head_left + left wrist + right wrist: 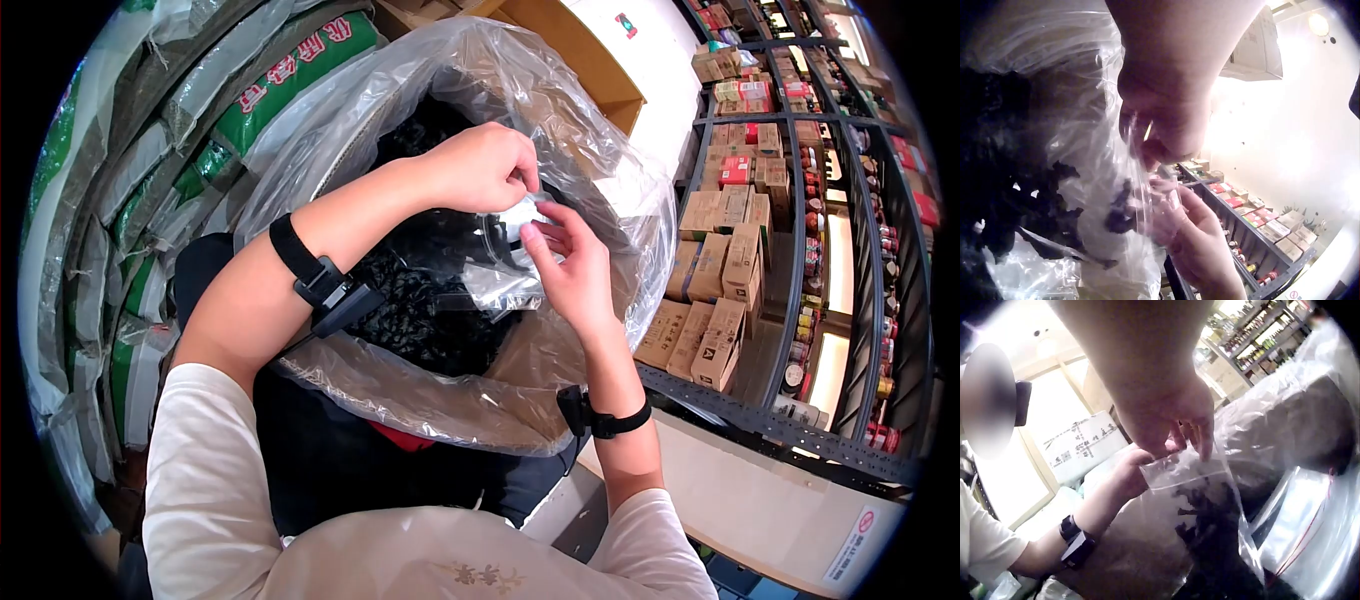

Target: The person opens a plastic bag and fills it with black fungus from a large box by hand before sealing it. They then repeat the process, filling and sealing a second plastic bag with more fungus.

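Note:
A small clear bag [1200, 487] with dark, crinkled pieces in it hangs from both hands over a large plastic-lined container. In the head view the left hand [485, 168] pinches its top edge with curled fingers. The right hand [575, 262] holds the same edge between thumb and fingers, close beside the left. Below them, black crinkled pieces [430, 320] fill the container, whose clear liner [620, 190] is folded out over the rim. More clear plastic [505, 285] lies on the black pieces under the hands.
Stacked sacks [290, 90] with green printing stand to the left. A cardboard box [600, 85] is behind the container. To the right, shelves hold cartons [722, 345], jars and bottles. The person's lap is at the container's near side.

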`<action>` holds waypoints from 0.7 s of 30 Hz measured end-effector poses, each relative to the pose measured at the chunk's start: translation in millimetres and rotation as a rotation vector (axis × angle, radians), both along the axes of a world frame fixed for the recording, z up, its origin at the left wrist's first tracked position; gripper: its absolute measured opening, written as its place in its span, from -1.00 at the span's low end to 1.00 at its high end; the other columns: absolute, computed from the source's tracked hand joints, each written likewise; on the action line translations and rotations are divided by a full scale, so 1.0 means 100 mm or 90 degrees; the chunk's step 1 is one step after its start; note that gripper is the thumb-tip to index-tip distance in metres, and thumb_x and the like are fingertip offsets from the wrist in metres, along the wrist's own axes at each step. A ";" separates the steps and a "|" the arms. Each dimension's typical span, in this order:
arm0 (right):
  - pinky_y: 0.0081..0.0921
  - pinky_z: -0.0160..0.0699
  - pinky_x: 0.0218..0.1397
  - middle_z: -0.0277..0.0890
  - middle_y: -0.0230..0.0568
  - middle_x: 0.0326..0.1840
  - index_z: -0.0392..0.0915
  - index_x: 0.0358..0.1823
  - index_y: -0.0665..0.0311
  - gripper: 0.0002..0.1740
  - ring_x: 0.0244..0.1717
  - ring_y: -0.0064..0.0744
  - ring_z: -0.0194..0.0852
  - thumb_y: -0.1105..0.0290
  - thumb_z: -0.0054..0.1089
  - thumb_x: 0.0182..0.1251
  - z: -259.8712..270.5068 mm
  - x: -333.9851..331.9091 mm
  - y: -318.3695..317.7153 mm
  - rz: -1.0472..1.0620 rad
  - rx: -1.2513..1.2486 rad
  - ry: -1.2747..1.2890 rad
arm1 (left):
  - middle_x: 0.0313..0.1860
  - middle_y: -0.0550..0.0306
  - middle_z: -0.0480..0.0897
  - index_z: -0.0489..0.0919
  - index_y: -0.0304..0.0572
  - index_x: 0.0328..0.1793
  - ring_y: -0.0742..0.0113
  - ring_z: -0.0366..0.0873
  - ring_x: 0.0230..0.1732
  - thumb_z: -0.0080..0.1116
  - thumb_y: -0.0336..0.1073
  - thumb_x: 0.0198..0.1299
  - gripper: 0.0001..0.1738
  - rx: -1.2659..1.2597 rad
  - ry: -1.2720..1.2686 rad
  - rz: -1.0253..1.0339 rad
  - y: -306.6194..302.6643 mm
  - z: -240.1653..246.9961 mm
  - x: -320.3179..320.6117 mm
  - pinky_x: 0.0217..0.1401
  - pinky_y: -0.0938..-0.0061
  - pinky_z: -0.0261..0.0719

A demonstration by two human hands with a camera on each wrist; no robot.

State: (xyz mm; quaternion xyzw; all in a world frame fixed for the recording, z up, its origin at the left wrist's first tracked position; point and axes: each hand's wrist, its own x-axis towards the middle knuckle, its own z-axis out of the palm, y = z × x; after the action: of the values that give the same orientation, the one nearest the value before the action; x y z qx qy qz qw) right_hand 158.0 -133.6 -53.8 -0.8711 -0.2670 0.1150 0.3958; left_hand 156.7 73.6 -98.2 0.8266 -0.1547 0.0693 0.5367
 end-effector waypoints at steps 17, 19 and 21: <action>-0.21 0.58 0.07 0.55 0.07 0.09 0.53 0.12 0.24 -0.62 0.06 0.03 0.58 0.29 0.21 0.31 -1.33 -0.72 -0.33 0.434 -0.398 0.146 | -0.20 -0.08 0.71 0.74 -0.30 -0.20 0.05 0.69 -0.20 0.07 -0.49 0.00 -0.72 0.046 0.028 0.207 -0.02 -0.08 0.05 -0.07 0.29 0.64; -0.18 0.41 0.35 0.33 0.08 0.36 0.42 0.30 0.22 -0.41 0.36 0.05 0.33 0.30 0.28 0.21 -1.57 -0.71 -0.28 0.528 -0.330 -0.116 | -0.18 -0.06 0.70 0.73 -0.31 -0.19 0.06 0.68 -0.20 0.07 -0.49 0.00 -0.72 0.053 0.019 0.183 -0.01 -0.09 0.05 -0.09 0.31 0.63; -0.17 0.32 0.41 0.32 0.04 0.38 0.42 0.32 0.21 -0.41 0.42 0.03 0.25 0.31 0.24 0.22 -1.87 -0.76 -0.24 0.570 -0.404 -0.138 | -0.18 -0.05 0.69 0.73 -0.31 -0.19 0.06 0.68 -0.21 0.07 -0.49 0.00 -0.72 0.054 0.019 0.180 0.02 -0.10 0.06 -0.09 0.32 0.63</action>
State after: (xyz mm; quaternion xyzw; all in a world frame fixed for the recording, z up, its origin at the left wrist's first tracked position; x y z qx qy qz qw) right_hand 82.5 -157.4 -241.2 -0.7561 -0.6020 0.2566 -0.0031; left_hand 162.5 75.1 -107.7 0.8632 -0.0315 0.1256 0.4880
